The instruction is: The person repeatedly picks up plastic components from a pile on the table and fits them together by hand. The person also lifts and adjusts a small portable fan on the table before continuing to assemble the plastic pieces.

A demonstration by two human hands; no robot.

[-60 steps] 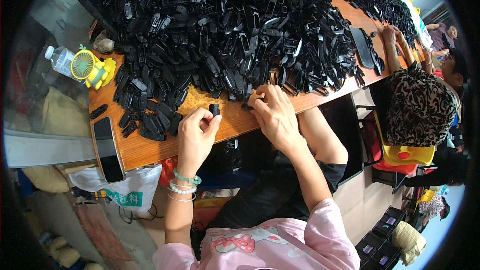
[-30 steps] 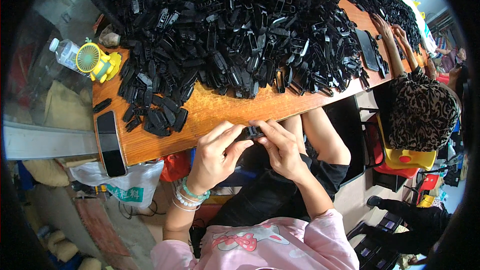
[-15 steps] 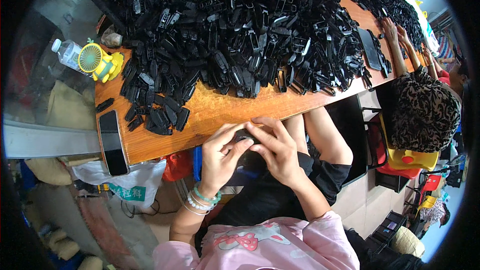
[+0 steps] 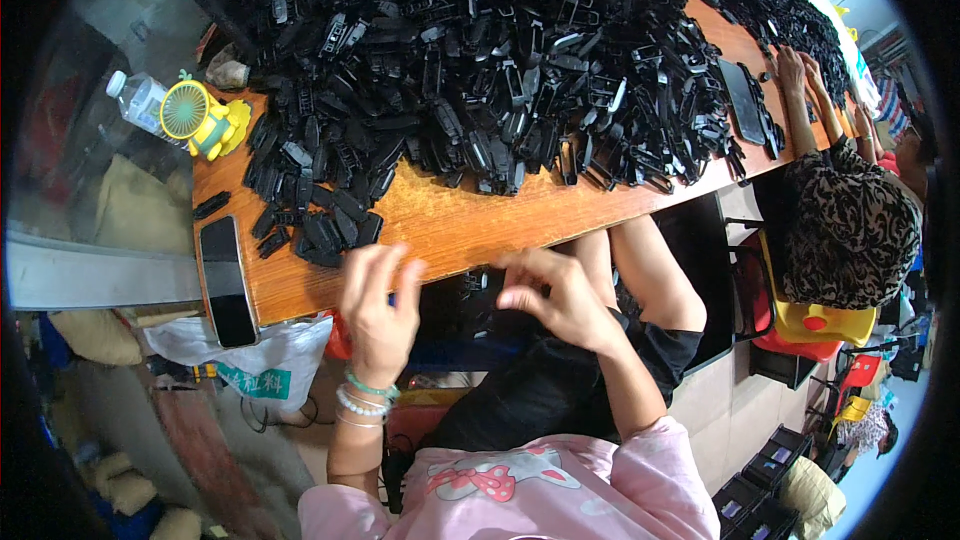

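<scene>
Black plastic parts [image 4: 500,70] lie in a deep heap across the upper half of the frame, covering most of the wooden table [image 4: 470,220]; a smaller, flatter group of the same parts sits at upper left of centre, just beside a dark phone [image 4: 226,280] lying near the table's left edge. The left hand [image 4: 378,312] hangs at the table's near edge in the lower centre-left, fingers spread and slack, holding nothing that can be seen. The right hand [image 4: 555,295], lower centre, has its fingers curled inward; whether a part sits between them cannot be told, as the fingertips hide the space. Judgement: sorting of this kind goes best when each hand takes one part from the heap's near fringe, so the pile does not slide over the edge, and when finished pieces stay in the separate left-hand group.

Packages and labels: a clear water bottle [image 4: 138,100] with a pale cap lies at upper left, touching a small yellow-and-green desk fan [image 4: 200,118]. Below the table's left corner hangs a white plastic bag [image 4: 240,355] carrying green print. Small dark boxes [image 4: 750,495] are stacked at the lower right. A second person [image 4: 850,230] in a patterned top sits at the right on a yellow stool [image 4: 815,320], hands on the table.
</scene>
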